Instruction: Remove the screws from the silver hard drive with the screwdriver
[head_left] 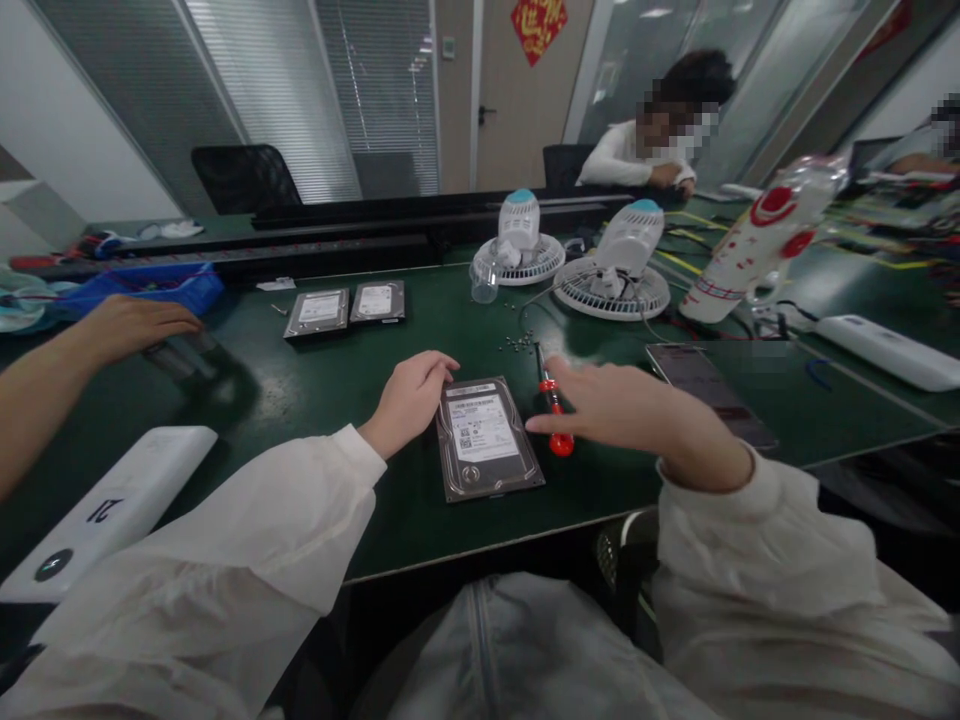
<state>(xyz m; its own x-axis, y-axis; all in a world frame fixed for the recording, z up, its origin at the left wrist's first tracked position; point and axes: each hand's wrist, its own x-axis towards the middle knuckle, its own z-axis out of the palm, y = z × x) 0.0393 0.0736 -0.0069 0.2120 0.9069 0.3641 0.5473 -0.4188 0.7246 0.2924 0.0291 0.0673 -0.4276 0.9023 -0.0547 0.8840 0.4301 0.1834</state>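
My white sleeves [277, 520] flank the hard disk drive [484, 440], my left hand [409, 398] loose at its left edge, my right hand [626, 402] spread unclenched over the screwdriver [548, 385] to its right, seemingly for tool pickup, which calls for closing round the handle [561, 444].

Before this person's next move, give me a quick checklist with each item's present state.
1. Hard drive lying label up: ok.
2. Left hand at the drive's left edge: ok.
3. Right hand at the screwdriver: ok.
4. Firm grip on the screwdriver: cannot tell.
5. Loose screws gathered in a container: not ok, scattered on the table.
6. Co-worker's hand away from this drive: ok.
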